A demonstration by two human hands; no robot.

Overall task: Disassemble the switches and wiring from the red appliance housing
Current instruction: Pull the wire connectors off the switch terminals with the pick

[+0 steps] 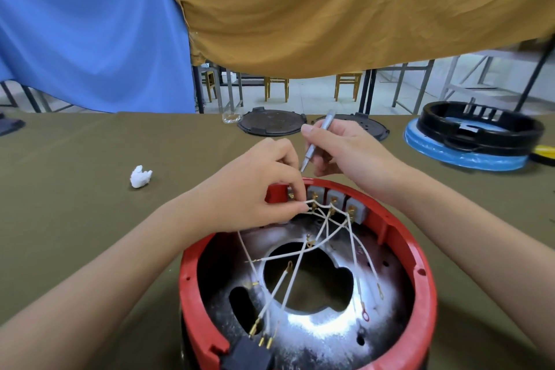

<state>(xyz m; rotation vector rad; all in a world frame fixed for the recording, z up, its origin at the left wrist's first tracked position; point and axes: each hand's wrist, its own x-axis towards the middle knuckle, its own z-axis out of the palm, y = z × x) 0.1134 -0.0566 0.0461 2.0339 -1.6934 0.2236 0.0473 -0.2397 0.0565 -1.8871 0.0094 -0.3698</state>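
Note:
The red appliance housing [420,273] stands open side up at the near edge of the table, with a shiny metal floor inside. A row of grey switches [356,209] lines its far inner wall. Several white wires [300,264] with brass terminals run from the switches across the inside. My left hand [255,189] reaches over the far rim and pinches a white wire at the leftmost switch terminals. Just behind the rim, my right hand [348,150] holds a slim silver screwdriver [316,141] like a pen, tip pointing down toward the switches.
A crumpled white scrap [140,176] lies on the olive cloth to the left. Two dark round plates [271,122] sit at the table's far edge. A black ring on a blue disc [471,135] rests at the far right. Blue and tan curtains hang behind.

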